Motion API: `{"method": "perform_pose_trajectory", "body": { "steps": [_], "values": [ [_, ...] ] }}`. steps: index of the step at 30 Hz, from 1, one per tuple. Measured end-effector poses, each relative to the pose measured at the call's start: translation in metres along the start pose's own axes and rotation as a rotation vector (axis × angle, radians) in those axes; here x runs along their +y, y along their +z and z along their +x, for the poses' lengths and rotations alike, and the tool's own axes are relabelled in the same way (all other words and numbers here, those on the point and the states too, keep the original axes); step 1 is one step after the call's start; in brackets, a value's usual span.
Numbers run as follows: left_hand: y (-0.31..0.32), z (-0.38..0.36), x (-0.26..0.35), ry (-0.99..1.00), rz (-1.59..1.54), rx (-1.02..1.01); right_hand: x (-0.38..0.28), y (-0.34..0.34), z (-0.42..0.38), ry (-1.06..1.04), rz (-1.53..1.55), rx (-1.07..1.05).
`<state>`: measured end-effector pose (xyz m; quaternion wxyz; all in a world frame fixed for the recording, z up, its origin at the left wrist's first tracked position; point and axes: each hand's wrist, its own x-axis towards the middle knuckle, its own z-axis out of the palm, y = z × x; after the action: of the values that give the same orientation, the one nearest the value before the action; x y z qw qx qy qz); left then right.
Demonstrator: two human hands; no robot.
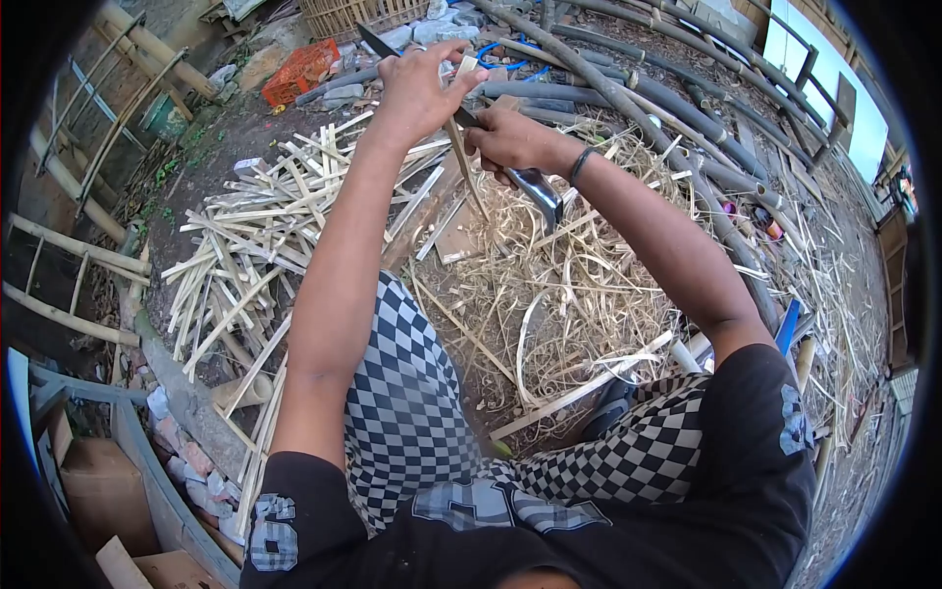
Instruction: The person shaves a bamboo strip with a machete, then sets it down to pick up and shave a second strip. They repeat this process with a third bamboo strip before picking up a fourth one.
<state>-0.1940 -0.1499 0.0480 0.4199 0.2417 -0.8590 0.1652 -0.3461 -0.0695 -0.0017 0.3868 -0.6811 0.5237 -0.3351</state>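
A thin bamboo strip (459, 147) stands nearly upright, its top end pinched in my left hand (420, 86) and its lower end near the shavings. My right hand (520, 140) is wrapped round a long knife (537, 188), whose dark, curved handle end sticks out below the fist. The dark blade runs up and left, passing by the strip, and its tip shows beyond my left hand. Curly bamboo shavings (589, 285) cover the ground between and beside my knees. To the left lies a pile of split bamboo sticks (260, 211).
An orange crate (300, 73) and a woven basket (363, 18) stand at the back. Long poles (677, 118) lie across the back right. A bamboo frame (78, 260) is at the left, with a cardboard box (106, 491) at the lower left.
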Motion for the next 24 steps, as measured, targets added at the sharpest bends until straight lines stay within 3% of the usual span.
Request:
{"method": "perform_pose_trajectory", "body": {
  "steps": [2,4,6,8,9,10,12,14,16,20,21,23,24],
  "values": [
    [0.003,0.009,0.0,-0.028,-0.09,-0.121,-0.001,-0.002,-0.002,0.039,0.013,-0.061],
    [0.008,0.014,-0.002,-0.177,-0.368,-0.295,0.003,0.002,-0.005,0.134,0.304,0.011],
    [0.017,0.015,0.005,-0.187,-0.404,-0.248,0.01,-0.002,-0.004,0.175,0.378,-0.037],
    [0.02,0.019,0.01,-0.055,-0.243,-0.188,0.014,-0.004,-0.005,0.188,0.24,-0.072],
    [0.023,0.023,0.01,-0.016,-0.225,-0.201,0.012,-0.005,-0.007,0.085,0.107,-0.002],
    [0.025,0.022,0.011,-0.016,-0.232,-0.207,0.012,-0.005,-0.01,0.093,0.112,0.001],
    [0.028,0.024,0.012,-0.136,-0.283,-0.254,0.002,-0.003,-0.014,0.062,-0.32,0.207],
    [0.027,0.022,0.011,-0.129,-0.318,-0.25,0.008,-0.001,-0.01,0.109,-0.363,0.245],
    [0.026,0.02,0.007,-0.114,-0.358,-0.237,0.015,0.001,-0.007,-0.095,-0.694,0.427],
    [0.027,0.02,0.006,-0.114,-0.335,-0.265,0.036,-0.01,0.01,-0.176,-0.751,0.368],
    [0.026,0.02,0.008,-0.095,-0.305,-0.253,0.026,-0.013,0.004,-0.18,-0.751,0.371],
    [0.028,0.018,0.004,-0.077,-0.322,-0.236,-0.005,-0.02,-0.018,0.073,-0.21,0.17],
    [0.026,0.017,0.004,-0.079,-0.325,-0.24,-0.007,-0.018,-0.022,0.077,-0.208,0.169]
  ]
}}
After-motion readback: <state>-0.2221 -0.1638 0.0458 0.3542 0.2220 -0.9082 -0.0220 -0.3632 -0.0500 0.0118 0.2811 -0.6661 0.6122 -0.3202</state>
